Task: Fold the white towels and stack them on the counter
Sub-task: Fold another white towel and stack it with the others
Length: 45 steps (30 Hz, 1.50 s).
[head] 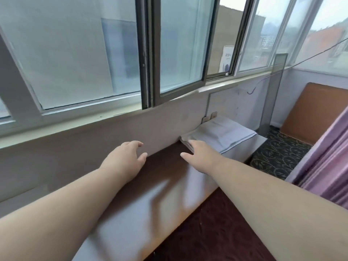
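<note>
Bare counter [143, 200] before the towel stack [224, 134]; wall [165, 119] behind.

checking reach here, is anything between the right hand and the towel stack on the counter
Nothing visible. The right hand is open, its fingers already at the near edge of the white towel stack, with bare counter beneath.

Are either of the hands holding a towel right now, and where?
Nothing is held. The left hand hangs open over the counter; the right hand, fingers straight, reaches the near edge of the folded white towels without gripping.
</note>
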{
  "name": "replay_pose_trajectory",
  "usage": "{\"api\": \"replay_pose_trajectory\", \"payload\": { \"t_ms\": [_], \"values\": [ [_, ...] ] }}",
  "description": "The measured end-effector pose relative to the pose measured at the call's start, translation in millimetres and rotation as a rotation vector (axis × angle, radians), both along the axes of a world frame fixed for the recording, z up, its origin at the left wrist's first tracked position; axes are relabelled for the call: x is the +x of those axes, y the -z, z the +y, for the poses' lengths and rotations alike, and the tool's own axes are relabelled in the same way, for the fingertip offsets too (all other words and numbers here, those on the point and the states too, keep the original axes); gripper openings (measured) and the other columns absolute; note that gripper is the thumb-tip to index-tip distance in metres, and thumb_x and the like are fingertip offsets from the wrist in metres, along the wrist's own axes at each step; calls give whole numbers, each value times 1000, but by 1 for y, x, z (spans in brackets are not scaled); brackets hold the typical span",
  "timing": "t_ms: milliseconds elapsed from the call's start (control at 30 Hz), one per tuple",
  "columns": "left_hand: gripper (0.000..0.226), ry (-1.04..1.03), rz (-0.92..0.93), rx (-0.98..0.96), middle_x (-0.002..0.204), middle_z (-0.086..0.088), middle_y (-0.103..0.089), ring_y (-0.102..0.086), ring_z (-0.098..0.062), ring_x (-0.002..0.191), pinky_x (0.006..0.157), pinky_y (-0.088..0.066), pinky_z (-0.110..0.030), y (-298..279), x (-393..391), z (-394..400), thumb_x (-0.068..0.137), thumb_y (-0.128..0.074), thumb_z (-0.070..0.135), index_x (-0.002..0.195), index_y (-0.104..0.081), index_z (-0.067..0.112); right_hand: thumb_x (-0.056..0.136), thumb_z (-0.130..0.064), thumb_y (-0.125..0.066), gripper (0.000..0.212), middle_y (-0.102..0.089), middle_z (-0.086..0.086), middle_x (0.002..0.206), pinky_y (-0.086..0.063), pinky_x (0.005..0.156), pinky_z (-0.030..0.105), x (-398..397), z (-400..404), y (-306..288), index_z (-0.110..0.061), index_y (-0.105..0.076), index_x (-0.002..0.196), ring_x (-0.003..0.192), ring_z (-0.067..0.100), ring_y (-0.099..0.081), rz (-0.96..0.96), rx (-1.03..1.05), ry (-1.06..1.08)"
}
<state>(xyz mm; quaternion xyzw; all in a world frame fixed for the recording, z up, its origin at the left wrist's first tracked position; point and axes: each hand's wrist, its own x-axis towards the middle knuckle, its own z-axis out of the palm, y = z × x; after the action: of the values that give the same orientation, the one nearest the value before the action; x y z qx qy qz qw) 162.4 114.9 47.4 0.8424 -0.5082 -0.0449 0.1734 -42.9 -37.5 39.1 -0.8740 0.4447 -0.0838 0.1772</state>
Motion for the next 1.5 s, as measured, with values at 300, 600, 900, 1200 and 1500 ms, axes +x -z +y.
{"api": "replay_pose_trajectory", "payload": {
  "t_ms": [300, 600, 900, 1200, 1500],
  "values": [
    [48, 76, 60, -60, 139, 3, -49, -56, -17, 116, 96, -44, -33, 15, -129, -84, 95, -48, 47, 140, -44, 30, 97, -45, -56, 67, -45, 9, 152, -31, 112, 33, -149, -57, -3, -10, -38, 152, 142, 24, -38, -13, 19, 135],
    [51, 233, 39, -46, 142, 1, -48, -49, -15, 126, 103, -38, -30, 28, -155, -182, 95, -50, 46, 142, -44, 26, 96, -44, -57, 65, -43, 11, 152, -30, 115, 35, -173, -128, 3, -11, -42, 150, 142, 26, -38, -11, 17, 221],
    [58, 395, 33, 56, 147, 1, -42, -42, -17, 133, 108, -34, -34, 58, -155, -314, 93, -52, 48, 145, -40, 24, 96, -46, -56, 60, -46, 12, 149, -33, 111, 35, -180, -208, 43, -15, -45, 147, 137, 30, -42, -89, 66, 410],
    [57, 352, 28, 171, 149, 2, -39, -41, -17, 134, 106, -36, -33, 89, -178, -422, 94, -51, 47, 145, -37, 27, 96, -45, -57, 58, -47, 10, 145, -33, 111, 36, -204, -314, 83, -17, -45, 145, 132, 29, -45, -98, 116, 391],
    [55, 23, 112, 208, 151, 0, -36, -44, -19, 131, 103, -39, -35, 115, -226, -513, 96, -48, 44, 146, -35, 26, 98, -43, -56, 62, -41, 7, 153, -22, 116, 32, -247, -476, 92, -15, -39, 150, 143, 24, -32, 49, 112, 125]
  ]
}}
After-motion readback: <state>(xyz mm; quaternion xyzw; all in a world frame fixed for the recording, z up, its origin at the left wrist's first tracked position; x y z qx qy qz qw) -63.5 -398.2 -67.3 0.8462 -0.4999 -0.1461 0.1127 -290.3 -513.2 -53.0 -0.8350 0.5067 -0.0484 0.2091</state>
